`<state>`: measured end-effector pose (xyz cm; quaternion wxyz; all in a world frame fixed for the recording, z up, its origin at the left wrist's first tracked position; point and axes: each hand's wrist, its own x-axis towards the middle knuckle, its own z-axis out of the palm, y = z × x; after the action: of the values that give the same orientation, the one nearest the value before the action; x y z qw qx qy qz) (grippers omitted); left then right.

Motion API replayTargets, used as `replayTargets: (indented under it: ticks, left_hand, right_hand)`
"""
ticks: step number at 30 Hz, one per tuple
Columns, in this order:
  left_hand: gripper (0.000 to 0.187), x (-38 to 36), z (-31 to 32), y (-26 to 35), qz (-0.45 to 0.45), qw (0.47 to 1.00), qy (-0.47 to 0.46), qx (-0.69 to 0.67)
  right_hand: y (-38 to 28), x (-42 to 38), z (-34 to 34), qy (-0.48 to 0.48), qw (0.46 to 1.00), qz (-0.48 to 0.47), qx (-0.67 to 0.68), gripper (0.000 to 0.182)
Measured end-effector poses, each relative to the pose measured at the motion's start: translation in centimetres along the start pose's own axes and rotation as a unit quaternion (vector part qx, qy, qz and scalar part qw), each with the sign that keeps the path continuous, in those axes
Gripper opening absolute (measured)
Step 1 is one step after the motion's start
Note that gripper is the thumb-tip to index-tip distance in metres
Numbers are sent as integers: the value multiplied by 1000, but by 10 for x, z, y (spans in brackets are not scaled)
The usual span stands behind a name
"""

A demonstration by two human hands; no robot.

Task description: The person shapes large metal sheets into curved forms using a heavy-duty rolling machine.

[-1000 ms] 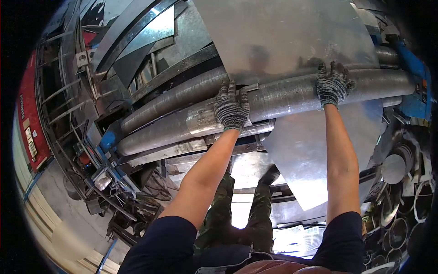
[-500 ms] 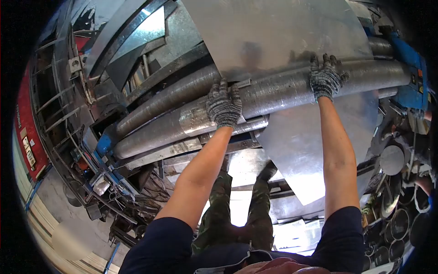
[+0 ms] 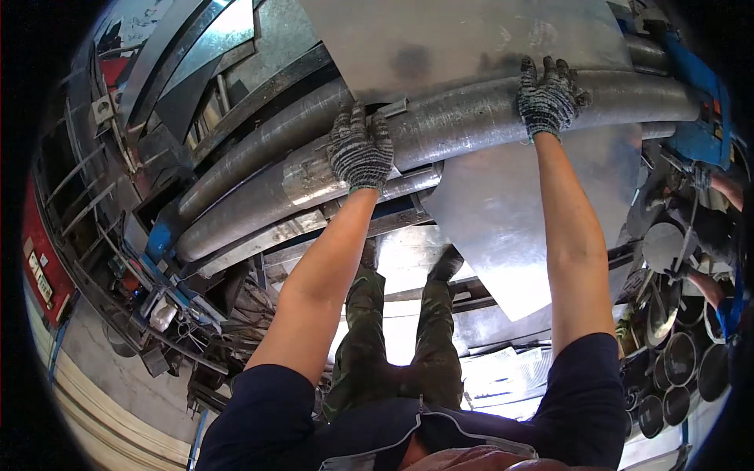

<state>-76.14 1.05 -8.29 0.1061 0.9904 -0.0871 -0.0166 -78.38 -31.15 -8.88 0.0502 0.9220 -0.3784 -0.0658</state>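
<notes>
A thick steel roller (image 3: 463,122) runs across the view, one of several rollers set side by side. My left hand (image 3: 361,149), in a striped grey knit glove, lies on it with fingers extended, beside a bright metal patch (image 3: 302,177). Farther right, my right hand (image 3: 548,98), gloved alike, rests on the roller with fingers spread, its tips toward the sheet. A large metal sheet (image 3: 471,39) lies beyond the roller. Sheet metal (image 3: 542,196) also shows on my side, under the roller; the part between is hidden. Neither hand holds anything.
Blue end frames (image 3: 703,118) hold the rollers. At right, another person's gloved hand (image 3: 699,177) is near a rod, their second hand (image 3: 677,275) lower. Round metal pieces (image 3: 679,357) stack at lower right. Metal strips and scrap (image 3: 196,314) crowd the left.
The view has shifted, so the rollers and both my hands appear higher and farther left. My hands remain on the roller. More of the other person's arms now shows at the right.
</notes>
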Motion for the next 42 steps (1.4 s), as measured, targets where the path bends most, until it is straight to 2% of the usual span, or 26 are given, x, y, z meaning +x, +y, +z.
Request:
replayTargets:
  ticks: [10, 12, 16, 18, 28, 31, 35, 40, 42]
  left_hand:
    - [45, -3, 1, -5, 41, 999, 19, 3]
    - [47, -2, 9, -7, 49, 998, 29, 2]
    - [47, -4, 0, 3, 20, 1000, 17, 6]
    - [46, -4, -3, 7, 25, 999, 26, 1]
    - [47, 0, 5, -2, 34, 998, 57, -4]
    - [53, 0, 10, -4, 55, 996, 45, 48]
    - [57, -4, -8, 8, 40, 998, 33, 32]
    - [60, -6, -24, 14, 96, 995, -1, 15]
    - [60, -6, -20, 14, 85, 996, 5, 16]
  right_hand:
    - [3, -5, 8, 5, 1000, 1, 22, 64]
    - [7, -5, 19, 52, 998, -14, 29, 64]
    - [9, -9, 6, 34, 999, 10, 31, 64]
    - [8, -10, 6, 34, 995, 11, 89, 65]
    - [5, -6, -4, 55, 993, 10, 101, 68]
    - [2, -5, -7, 49, 991, 6, 121, 71]
    - [2, -6, -10, 50, 990, 5, 128, 71]
    - [1, -6, -13, 36, 992, 8, 122, 71]
    - [1, -7, -11, 48, 992, 7, 121, 71]
